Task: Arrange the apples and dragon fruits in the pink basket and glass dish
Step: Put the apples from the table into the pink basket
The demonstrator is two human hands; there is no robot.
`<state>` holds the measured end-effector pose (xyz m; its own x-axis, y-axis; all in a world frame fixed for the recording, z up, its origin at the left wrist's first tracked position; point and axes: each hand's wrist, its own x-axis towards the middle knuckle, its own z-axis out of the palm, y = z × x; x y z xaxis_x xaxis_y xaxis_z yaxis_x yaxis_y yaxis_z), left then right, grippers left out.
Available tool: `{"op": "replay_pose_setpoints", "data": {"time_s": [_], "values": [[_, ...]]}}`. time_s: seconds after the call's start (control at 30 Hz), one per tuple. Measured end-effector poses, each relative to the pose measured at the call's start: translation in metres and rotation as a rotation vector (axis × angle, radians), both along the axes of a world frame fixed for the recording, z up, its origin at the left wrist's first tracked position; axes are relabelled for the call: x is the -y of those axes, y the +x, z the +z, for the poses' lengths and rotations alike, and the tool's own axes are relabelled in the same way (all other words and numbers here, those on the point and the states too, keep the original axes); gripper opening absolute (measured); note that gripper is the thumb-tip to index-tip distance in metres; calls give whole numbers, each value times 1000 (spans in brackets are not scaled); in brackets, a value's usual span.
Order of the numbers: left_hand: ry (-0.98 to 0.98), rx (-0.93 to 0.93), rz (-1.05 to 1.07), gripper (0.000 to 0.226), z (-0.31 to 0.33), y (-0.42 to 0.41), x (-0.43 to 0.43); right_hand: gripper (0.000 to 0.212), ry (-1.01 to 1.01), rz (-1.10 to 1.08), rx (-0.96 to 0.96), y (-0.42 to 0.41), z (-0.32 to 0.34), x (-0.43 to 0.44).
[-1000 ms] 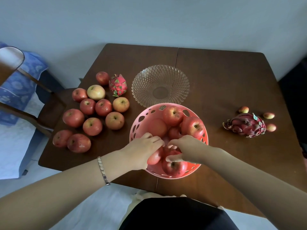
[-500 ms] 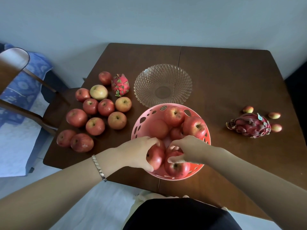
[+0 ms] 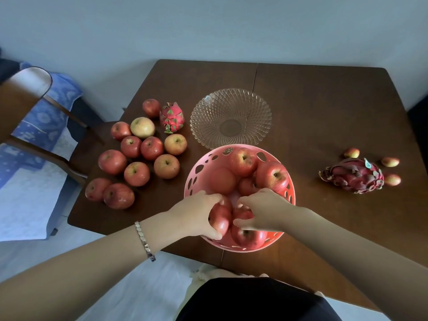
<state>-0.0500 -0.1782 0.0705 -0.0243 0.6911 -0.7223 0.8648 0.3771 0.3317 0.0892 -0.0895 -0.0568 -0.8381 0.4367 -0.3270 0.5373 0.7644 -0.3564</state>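
Observation:
The pink basket stands at the table's near edge with several red apples in it. My left hand grips a red apple over the basket's near left side. My right hand is closed around another apple beside it, mostly hidden by the fingers. The empty glass dish sits just behind the basket. Several loose apples lie on the table to the left, with a small pink dragon fruit behind them. A larger dark dragon fruit lies at the right.
Three small reddish fruits lie around the dark dragon fruit. A wooden chair with a blue cloth stands left of the brown table. A wall runs behind the table.
My left hand has lifted its apple up and slightly toward me from among the basket's apples. My right hand stays closed on its apple. The view shifted a little.

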Motion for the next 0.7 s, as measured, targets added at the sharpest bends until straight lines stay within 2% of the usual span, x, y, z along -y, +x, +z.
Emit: {"op": "replay_pose_setpoints", "data": {"time_s": [0.17, 0.27, 0.33, 0.47, 0.5, 0.6, 0.7], "values": [[45, 7, 87, 53, -5, -1, 6, 58, -141, -92, -83, -23, 12, 9], [66, 34, 179, 58, -13, -10, 11, 63, -258, -104, -50, -39, 10, 12], [80, 58, 220, 63, -23, -21, 14, 65, -268, -59, -1, -48, 9, 16], [217, 20, 280, 45, -49, -58, 13, 59, -254, 6, 60, -64, 13, 12], [281, -29, 299, 41, -57, -70, 12, 59, -276, 6, 88, -66, 16, 8], [432, -325, 293, 40, -83, -112, 9, 59, -299, 49, 173, -74, 19, 1], [397, -456, 192, 53, -109, -145, 1, 61, -310, 28, 199, -78, 22, -1]]}}
